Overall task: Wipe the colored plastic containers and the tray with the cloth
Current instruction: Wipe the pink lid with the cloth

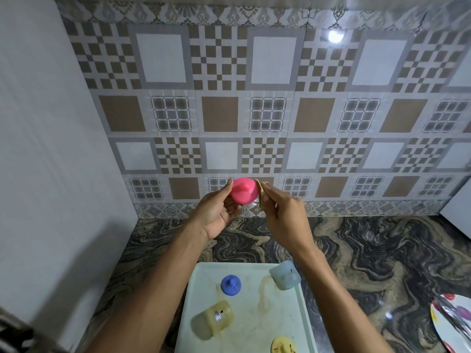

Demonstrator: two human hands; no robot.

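I hold a pink lid (pixel 244 190) with a knob up in front of the tiled wall, gripped at its left edge by my left hand (pixel 216 210). My right hand (pixel 283 212) pinches a small beige cloth (pixel 260 193) against the lid's right edge. Below, a pale tray (pixel 252 327) with brownish smears lies on the counter. On it are a blue lid (pixel 231 284), a light blue container (pixel 285 275) on its side, a yellow container (pixel 212 319) on its side and a yellow lid (pixel 283 345) at the frame's bottom.
The tray sits on a dark marbled counter (pixel 369 263). A white appliance side (pixel 51 174) stands at the left. A plate with coloured dots (pixel 453 319) lies at the right edge, and a white panel (pixel 458 212) leans at the far right.
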